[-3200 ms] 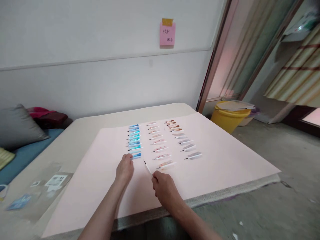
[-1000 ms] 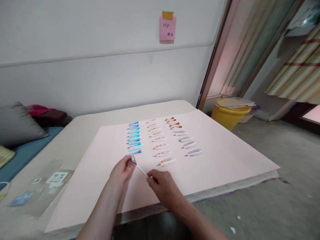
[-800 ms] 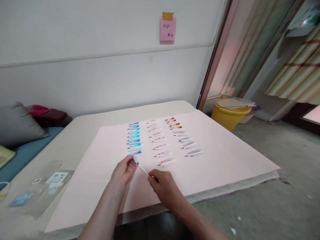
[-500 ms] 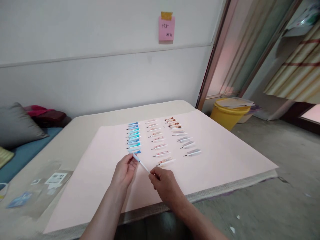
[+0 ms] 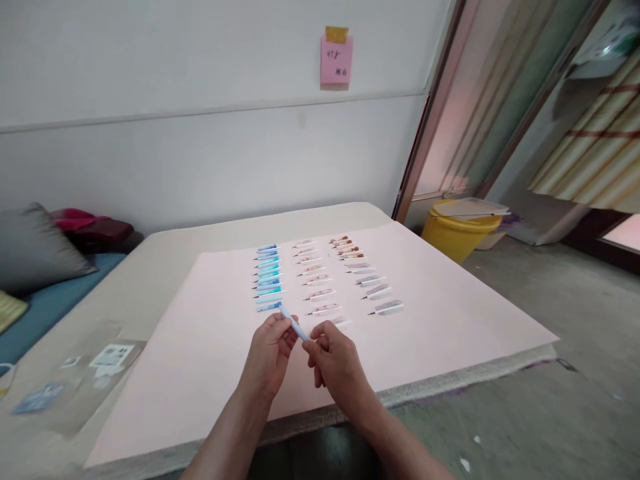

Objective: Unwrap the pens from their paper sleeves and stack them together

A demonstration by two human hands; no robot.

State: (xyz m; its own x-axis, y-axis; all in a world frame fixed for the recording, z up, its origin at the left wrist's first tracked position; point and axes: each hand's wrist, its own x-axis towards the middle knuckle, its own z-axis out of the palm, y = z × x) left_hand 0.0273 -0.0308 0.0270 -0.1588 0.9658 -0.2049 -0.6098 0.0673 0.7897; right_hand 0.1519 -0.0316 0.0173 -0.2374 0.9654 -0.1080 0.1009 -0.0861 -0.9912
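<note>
Both hands meet over the near middle of a large pale pink sheet (image 5: 440,313). My left hand (image 5: 270,350) pinches a small pen-like stick with a blue cap (image 5: 293,325), and my right hand (image 5: 333,360) grips its other end. Just beyond my fingers lie three columns of similar small sticks: a blue column (image 5: 267,277), a middle pinkish column (image 5: 315,280) and a right column (image 5: 367,277) of reddish and grey ones. The nearest piece of the middle column is partly hidden by my right hand.
The sheet covers a beige table (image 5: 165,257) against a white wall with a pink sticky note (image 5: 336,59). Clear packets and small cards (image 5: 85,373) lie at the table's left. A yellow bucket (image 5: 457,233) stands on the floor to the right; cushions (image 5: 35,247) rest at far left.
My two hands have drawn together and lifted slightly. The stick, earlier held stretched out between them with the blue cap coming onto its tip, now sits short between my fingers.
</note>
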